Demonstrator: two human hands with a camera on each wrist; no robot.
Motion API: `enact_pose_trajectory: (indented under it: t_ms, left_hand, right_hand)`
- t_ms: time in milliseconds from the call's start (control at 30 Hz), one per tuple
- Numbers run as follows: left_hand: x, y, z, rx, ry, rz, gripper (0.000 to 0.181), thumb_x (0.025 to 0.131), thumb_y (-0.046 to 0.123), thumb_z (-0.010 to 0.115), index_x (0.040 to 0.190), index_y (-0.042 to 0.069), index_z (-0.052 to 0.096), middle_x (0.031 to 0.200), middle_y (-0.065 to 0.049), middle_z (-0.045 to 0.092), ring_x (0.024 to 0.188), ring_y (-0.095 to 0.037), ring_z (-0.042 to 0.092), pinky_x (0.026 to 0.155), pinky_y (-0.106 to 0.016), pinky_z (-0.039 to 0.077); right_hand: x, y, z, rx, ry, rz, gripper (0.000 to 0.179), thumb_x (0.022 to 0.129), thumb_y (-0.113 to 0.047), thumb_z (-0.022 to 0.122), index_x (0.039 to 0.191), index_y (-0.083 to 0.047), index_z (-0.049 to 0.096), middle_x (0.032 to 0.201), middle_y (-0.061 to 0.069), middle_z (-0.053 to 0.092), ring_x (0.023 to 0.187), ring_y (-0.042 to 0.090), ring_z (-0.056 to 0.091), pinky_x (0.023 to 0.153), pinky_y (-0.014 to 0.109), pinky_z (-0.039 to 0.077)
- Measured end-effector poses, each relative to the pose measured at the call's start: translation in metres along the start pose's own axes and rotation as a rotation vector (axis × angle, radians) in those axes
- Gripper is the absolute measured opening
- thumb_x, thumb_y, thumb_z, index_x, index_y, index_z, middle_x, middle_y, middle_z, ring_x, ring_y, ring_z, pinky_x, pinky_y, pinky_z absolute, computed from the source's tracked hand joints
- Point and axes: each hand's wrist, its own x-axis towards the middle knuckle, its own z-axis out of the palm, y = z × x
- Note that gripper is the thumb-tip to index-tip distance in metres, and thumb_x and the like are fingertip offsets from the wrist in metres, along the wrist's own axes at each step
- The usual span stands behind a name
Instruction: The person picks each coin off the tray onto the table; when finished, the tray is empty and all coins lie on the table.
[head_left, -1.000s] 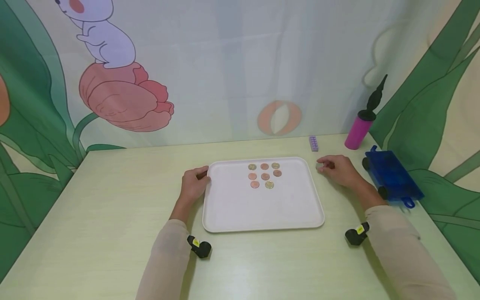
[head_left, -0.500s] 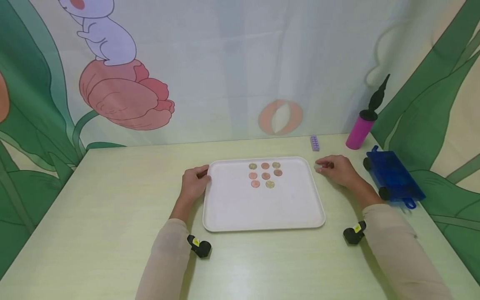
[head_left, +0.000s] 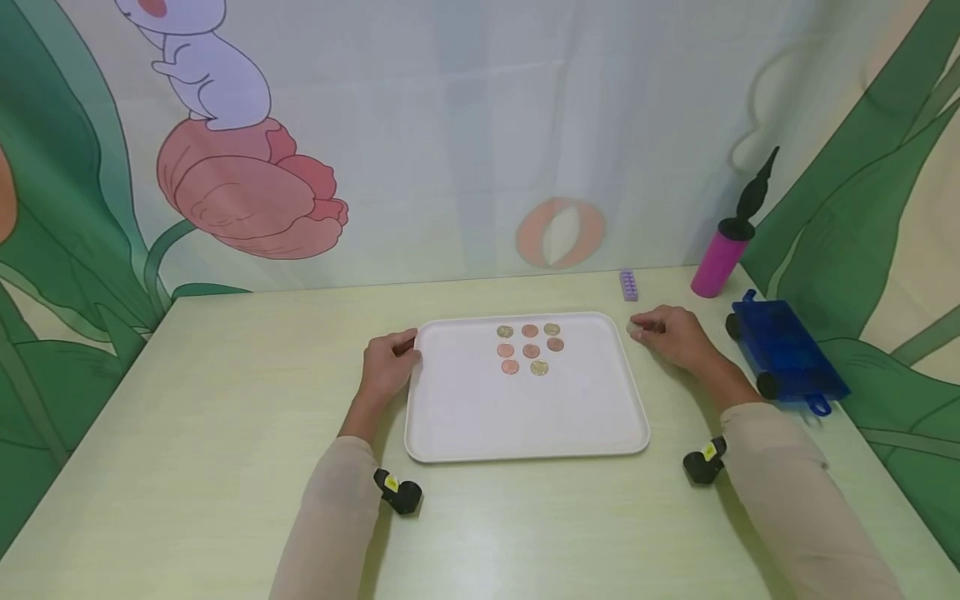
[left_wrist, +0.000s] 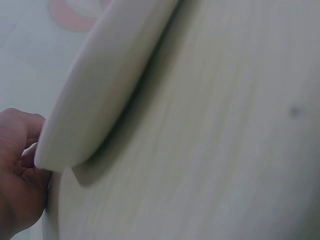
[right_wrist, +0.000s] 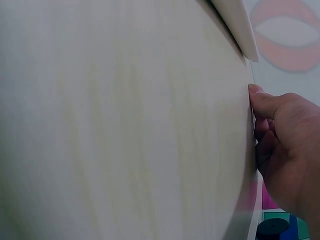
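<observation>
A white rectangular tray point(head_left: 525, 417) lies on the table with several coins point(head_left: 531, 351), copper and gold coloured, grouped in its far middle part. At its far left corner my left hand point(head_left: 387, 367) grips the rim; the left wrist view also has this hand point(left_wrist: 22, 170) at the tray's edge point(left_wrist: 95, 90). Just right of the tray's far right corner, my right hand point(head_left: 671, 336) pinches a small pale round coin point(head_left: 632, 327), mostly covered by the fingertips. In the right wrist view the fingertips of this hand point(right_wrist: 285, 135) are down at the tabletop, and the coin is hidden.
Behind the right hand lies a small purple studded block point(head_left: 628, 285). A pink pump with a black nozzle point(head_left: 720, 262) stands at the back right corner. A blue toy cart with black wheels point(head_left: 787, 350) sits by the right table edge. A printed curtain point(head_left: 390, 150) hangs behind.
My right hand has shifted slightly left, closer to the tray, with the coin at its fingertips. The left hand stays at the rim, and the coins on the tray keep their places.
</observation>
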Motion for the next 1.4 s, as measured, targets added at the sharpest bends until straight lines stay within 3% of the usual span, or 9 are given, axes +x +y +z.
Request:
enact_pose_trajectory:
  t_ms: [400, 733, 1167, 1400]
  left_hand:
    - [0.0007, -0.0008, 0.0007, 0.007, -0.004, -0.012, 0.044, 0.095, 0.003, 0.058, 0.139, -0.002, 0.06, 0.137, -0.023, 0.065, 0.128, -0.033, 0.062, 0.109, -0.043, 0.053]
    - [0.0008, -0.0016, 0.0009, 0.002, 0.006, -0.01, 0.044, 0.094, 0.003, 0.057, 0.138, -0.002, 0.06, 0.136, -0.023, 0.066, 0.128, -0.033, 0.063, 0.109, -0.043, 0.053]
    - [-0.0011, 0.0002, 0.0006, -0.001, 0.009, -0.003, 0.044, 0.094, 0.003, 0.058, 0.138, -0.003, 0.061, 0.135, -0.024, 0.066, 0.127, -0.034, 0.063, 0.108, -0.043, 0.054]
    - [-0.0011, 0.0, 0.0006, 0.001, 0.004, -0.001, 0.045, 0.094, 0.003, 0.058, 0.138, -0.003, 0.06, 0.135, -0.024, 0.066, 0.127, -0.034, 0.063, 0.108, -0.044, 0.053]
  right_hand:
    - [-0.0032, -0.0067, -0.0017, 0.005, 0.047, 0.03, 0.04, 0.1, -0.019, 0.064, 0.133, 0.003, 0.063, 0.121, 0.027, 0.069, 0.111, 0.039, 0.063, 0.098, 0.051, 0.053]
    - [0.0008, -0.0079, -0.003, 0.014, 0.021, 0.032, 0.04, 0.099, -0.021, 0.065, 0.131, 0.002, 0.065, 0.129, 0.026, 0.068, 0.121, 0.042, 0.062, 0.104, 0.054, 0.052]
    - [-0.0007, -0.0082, -0.003, 0.042, 0.021, 0.055, 0.04, 0.099, -0.022, 0.065, 0.132, 0.002, 0.065, 0.13, 0.025, 0.068, 0.121, 0.041, 0.061, 0.106, 0.052, 0.051]
    - [-0.0019, -0.007, -0.0005, 0.032, 0.062, 0.028, 0.039, 0.098, -0.023, 0.067, 0.128, 0.001, 0.068, 0.123, 0.024, 0.071, 0.112, 0.038, 0.063, 0.097, 0.047, 0.054]
